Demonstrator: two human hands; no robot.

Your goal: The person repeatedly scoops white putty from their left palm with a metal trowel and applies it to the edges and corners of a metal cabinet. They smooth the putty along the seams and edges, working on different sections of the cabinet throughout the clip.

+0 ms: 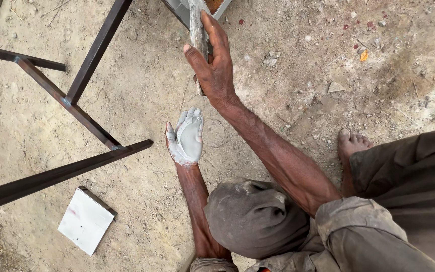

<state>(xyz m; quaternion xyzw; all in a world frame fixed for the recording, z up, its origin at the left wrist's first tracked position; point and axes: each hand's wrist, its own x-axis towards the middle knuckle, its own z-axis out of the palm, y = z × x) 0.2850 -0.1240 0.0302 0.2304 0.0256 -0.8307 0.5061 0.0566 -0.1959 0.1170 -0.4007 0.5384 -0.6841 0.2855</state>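
Grey paste is coating the palm and fingers of the left hand, which is lying open and palm-up, fingers together, just nearer the viewer than the stick and clamped on nothing. Nearer than this hand, a bent knee in dusty brown cloth is filling the lower middle of the view, and a bare foot is resting on the dirt ground to the right of the stick. A white square tile is lying flat on the ground, well to the left of the stick and nearer the viewer. The dark metal frame is standing left of the stick, its bars running diagonally across the ground.

Beyond the open palm, the right hand is closing around the lower part of the stick, thumb on its left side and fingers stretching up along its right. The stick is standing nearly upright, its top reaching into a pale-rimmed tray at the far edge of the view; what the tray holds cannot be made out.

Handling, as a judgement: the stick is appearing rough, stiff and light, its surface crusted with dried grey paste, so a grip low on the shaft, as shown, is looking secure. The wet paste in the left palm is likely soft and slippery and is best carried in a level, cupped hand.
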